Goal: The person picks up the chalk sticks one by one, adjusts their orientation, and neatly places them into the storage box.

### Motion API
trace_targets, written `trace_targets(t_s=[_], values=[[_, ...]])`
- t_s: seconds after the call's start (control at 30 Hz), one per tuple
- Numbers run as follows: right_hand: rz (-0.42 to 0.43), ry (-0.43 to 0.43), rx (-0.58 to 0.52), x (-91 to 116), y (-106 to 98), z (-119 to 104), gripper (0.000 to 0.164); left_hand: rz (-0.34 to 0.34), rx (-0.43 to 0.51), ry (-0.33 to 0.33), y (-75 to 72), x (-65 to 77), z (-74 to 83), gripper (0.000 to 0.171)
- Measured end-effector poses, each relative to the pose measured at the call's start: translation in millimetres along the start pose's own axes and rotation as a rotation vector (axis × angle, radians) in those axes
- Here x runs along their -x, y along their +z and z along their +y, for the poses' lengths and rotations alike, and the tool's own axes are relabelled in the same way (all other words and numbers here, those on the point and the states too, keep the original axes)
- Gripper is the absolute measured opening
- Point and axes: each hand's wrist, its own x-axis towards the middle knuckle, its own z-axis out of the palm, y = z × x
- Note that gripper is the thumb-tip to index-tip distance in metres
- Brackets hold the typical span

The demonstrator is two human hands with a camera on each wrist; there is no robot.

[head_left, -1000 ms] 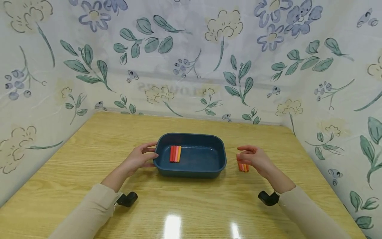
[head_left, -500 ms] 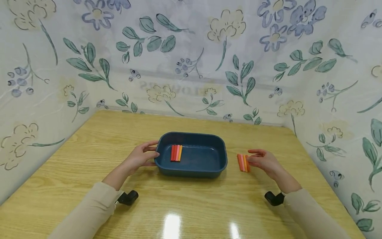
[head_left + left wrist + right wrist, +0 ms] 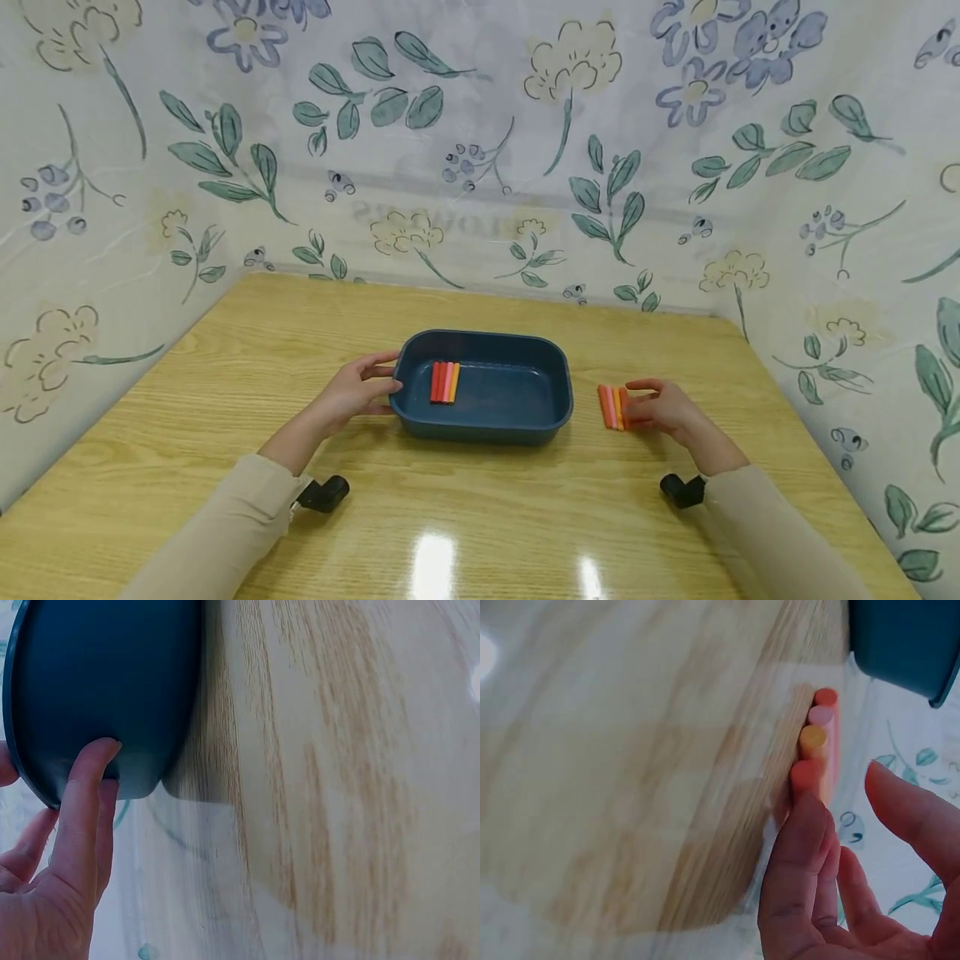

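A dark blue rectangular tub stands mid-table. My left hand holds its left end, thumb over the rim and fingers against the outer wall. Several thin red, pink and yellow sticks lie side by side inside at the left. To the tub's right, several round, flat-ended sticks like chalk, red, pink and orange, lie in a row on the table. My right hand touches the row's right side with its fingertips. In the right wrist view its thumb stands apart from the sticks.
The wooden table extends in front of the tub and on both sides. A flower-patterned sheet hangs behind it and at the sides. Black devices sit at both wrists.
My right hand has shifted right from above the row of sticks to its right side, uncovering them. The left hand keeps its hold on the tub, and the view has shifted slightly.
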Motion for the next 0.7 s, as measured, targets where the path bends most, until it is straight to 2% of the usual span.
trace_targets(t_s=[0.3,0.37,0.53,0.7], values=[[-0.042,0.081,0.05,-8.0,-4.8,-0.6,0.068,-0.001,0.004,0.005,0.7,0.1,-0.5,0.06],[-0.061,0.082,0.076,-9.1,-6.2,-1.1,0.068,-0.002,0.005,0.008,0.5,-0.1,-0.7,0.061],[-0.074,0.083,0.063,-10.4,-7.4,-1.3,0.065,-0.002,0.006,0.006,-0.4,-0.2,-1.6,0.061],[-0.041,0.047,0.026,-11.2,-6.1,-0.5,0.064,0.001,0.004,0.01,-0.7,-0.2,-1.6,0.061]])
